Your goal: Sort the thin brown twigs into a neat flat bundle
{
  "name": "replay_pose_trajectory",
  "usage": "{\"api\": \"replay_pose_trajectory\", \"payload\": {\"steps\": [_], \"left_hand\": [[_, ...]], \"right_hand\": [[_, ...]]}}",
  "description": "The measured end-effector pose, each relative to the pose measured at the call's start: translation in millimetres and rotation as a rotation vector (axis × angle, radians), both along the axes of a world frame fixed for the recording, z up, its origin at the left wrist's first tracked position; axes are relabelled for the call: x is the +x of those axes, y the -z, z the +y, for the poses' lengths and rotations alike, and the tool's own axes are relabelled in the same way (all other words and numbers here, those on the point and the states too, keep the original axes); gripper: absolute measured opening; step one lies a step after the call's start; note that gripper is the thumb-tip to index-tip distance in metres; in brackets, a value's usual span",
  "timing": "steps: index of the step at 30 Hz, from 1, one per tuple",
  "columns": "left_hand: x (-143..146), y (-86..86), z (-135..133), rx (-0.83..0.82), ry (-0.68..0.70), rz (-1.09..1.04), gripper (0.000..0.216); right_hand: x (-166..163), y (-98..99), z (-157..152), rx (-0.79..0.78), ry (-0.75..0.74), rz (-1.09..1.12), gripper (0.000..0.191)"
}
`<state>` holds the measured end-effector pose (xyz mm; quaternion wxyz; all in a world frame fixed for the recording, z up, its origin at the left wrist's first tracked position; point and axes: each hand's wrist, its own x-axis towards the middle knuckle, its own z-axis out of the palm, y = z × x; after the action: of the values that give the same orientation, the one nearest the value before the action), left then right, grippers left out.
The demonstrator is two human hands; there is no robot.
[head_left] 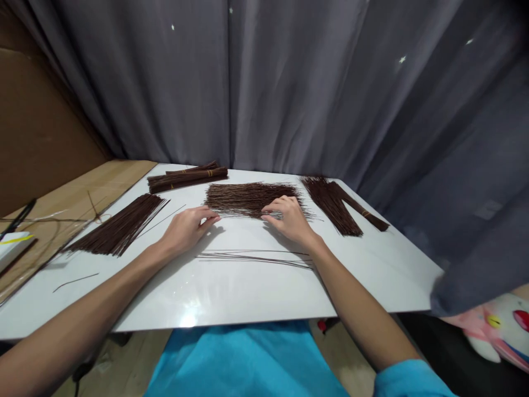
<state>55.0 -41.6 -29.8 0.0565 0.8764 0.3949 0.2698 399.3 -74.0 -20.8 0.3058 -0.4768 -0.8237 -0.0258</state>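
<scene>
A wide loose pile of thin dark-brown sticks (239, 198) lies across the middle of the white table. At its near left corner is my left hand (188, 226), with thumb and forefinger pinched together at the end of a thin stick. My right hand (287, 218) rests over the pile's near right part, its fingers curled and thumb close to them along the same front edge. How firmly the right fingers grip the stick is hard to see. Several separate sticks (256, 257) lie crosswise on the table, nearer to me than both hands.
Tied bundles (188, 179) lie at the back left, and a loose bundle (118, 226) fans out at the left. Further bundles (334, 207) lie at the right. Cardboard (49, 220) covers the left side. Grey curtains (268, 82) hang behind; a pink plush toy (491, 325) is at lower right.
</scene>
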Motion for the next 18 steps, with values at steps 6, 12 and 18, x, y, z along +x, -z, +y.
{"api": "replay_pose_trajectory", "payload": {"steps": [6, 12, 18], "left_hand": [[-22.2, 11.7, 34.5, -0.033, -0.086, 0.115, 0.040], [-28.0, 18.5, 50.4, -0.075, -0.176, 0.126, 0.040], [-29.3, 20.2, 52.5, -0.130, -0.189, 0.096, 0.040]], "right_hand": [[7.0, 14.0, 11.3, -0.062, 0.056, -0.005, 0.014], [4.4, 20.2, 15.7, -0.071, 0.052, -0.034, 0.017], [6.2, 16.2, 17.7, -0.015, 0.053, -0.059, 0.023]]}}
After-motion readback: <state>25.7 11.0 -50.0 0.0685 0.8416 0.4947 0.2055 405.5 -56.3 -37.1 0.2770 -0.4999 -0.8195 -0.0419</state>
